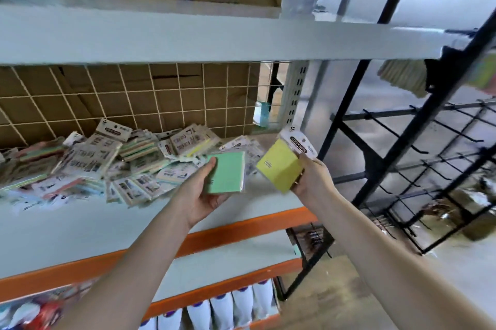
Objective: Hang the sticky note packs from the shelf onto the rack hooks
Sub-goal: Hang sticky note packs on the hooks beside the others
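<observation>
Left hand (200,196) gripped green square sticky note pack (226,172) above grey shelf (80,225); right hand (311,178) pinched yellow pack (279,166), apparently short of black wire rack (418,147); loose packs (107,157) heaped on shelf.

The left pack (226,172) is plain mint green; the right pack (279,166) is plain yellow under a white header card (300,143) with a black label. The pile (107,163) left of the green pack mixes white printed cards with pink, green, yellow and blue pads. The shelf (80,225) beneath the pile is pale grey with an orange front beam. Behind the pile, a white grid (150,98) crosses brown cardboard. Right of the shelf, the rack (418,125) is black.
</observation>
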`<state>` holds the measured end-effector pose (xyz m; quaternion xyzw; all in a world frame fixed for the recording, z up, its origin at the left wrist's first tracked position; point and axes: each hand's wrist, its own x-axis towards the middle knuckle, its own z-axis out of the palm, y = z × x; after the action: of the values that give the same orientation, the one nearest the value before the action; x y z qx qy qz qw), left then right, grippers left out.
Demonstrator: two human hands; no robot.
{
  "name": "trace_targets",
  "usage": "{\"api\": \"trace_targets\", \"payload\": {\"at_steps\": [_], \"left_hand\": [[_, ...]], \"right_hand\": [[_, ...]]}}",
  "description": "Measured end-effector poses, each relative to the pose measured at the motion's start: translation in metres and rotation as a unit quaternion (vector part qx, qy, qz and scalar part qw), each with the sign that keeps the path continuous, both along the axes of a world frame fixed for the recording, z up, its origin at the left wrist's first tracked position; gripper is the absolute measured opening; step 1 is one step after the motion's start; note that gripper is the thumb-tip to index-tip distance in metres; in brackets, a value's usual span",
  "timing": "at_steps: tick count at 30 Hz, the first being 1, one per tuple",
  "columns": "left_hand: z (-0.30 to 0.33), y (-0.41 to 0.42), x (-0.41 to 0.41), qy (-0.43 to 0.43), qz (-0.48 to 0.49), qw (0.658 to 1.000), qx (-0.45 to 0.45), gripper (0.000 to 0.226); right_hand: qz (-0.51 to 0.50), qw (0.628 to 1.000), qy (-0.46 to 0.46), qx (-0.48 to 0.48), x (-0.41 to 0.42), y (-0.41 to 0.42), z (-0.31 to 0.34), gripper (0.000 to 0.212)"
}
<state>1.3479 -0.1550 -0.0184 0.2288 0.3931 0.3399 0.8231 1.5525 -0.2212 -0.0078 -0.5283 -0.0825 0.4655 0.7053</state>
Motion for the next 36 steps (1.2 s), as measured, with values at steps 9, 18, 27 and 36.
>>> {"api": "trace_targets", "payload": {"at_steps": [9, 18, 27, 36], "left_hand": [[0.023, -0.082, 0.112, -0.030, -0.008, 0.998, 0.057, 0.007], [0.063, -0.167, 0.213, -0.044, -0.016, 0.957, 0.288, 0.026], [0.069, -0.222, 0.293, 0.002, -0.035, 0.945, 0.327, 0.019], [0.074, -0.233, 0.377, -0.066, -0.131, 0.937, 0.316, 0.033]], "right_hand": [[0.078, 0.996, -0.029, 0.044, 0.074, -0.107, 0.030, 0.020], [0.034, 0.993, -0.101, 0.042, 0.159, -0.213, 0.058, 0.019], [-0.064, 0.977, -0.200, 0.041, 0.226, -0.290, 0.073, 0.017], [-0.176, 0.928, -0.328, 0.009, 0.309, -0.314, 0.075, 0.030]]}}
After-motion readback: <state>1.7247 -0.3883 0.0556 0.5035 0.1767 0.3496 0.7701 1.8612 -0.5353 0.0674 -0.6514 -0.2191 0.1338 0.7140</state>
